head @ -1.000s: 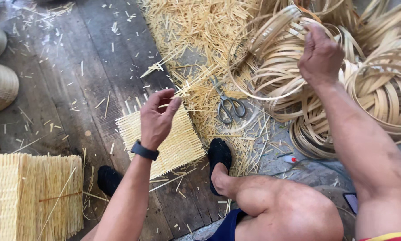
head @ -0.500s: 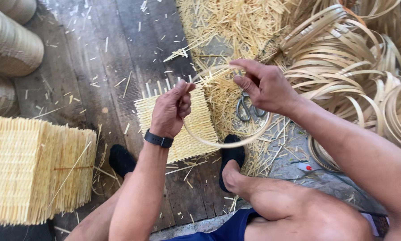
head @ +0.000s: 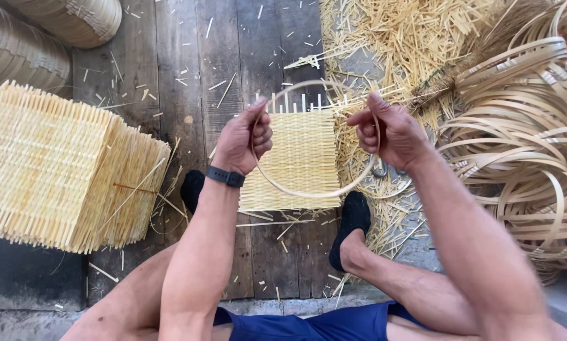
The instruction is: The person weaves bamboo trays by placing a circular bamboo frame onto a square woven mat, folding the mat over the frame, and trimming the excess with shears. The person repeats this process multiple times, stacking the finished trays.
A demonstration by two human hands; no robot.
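Both forearms are reaching forward from the seated person's body over the dark plank floor (head: 169, 57), with bare knees and feet in black shoes showing beneath them. To the right a big tangle of coiled bamboo strips (head: 523, 151) is lying, and at the left a stack of woven mats (head: 56, 164) is sitting on the planks, with rounded woven baskets (head: 37, 38) lying above it at the top corner. A heap of straw-coloured offcuts (head: 410, 38) is spreading across the upper middle. Between the feet a flat woven panel (head: 299, 158) with loose upright ends is lying on the floor. Above that panel the two hands are holding a thin bamboo hoop (head: 308, 192), a pale strip bent into a ring, hanging in the air between them. The left hand (head: 245, 139), wearing a black wristband (head: 225, 176), is curling its fingers around the hoop's left side with the thumb pointing up. The right hand (head: 387, 132) is pinching the hoop's right side between thumb and bent fingers. Beneath the right hand, the handles of a pair of scissors (head: 379, 169) are peeking out among the offcuts.
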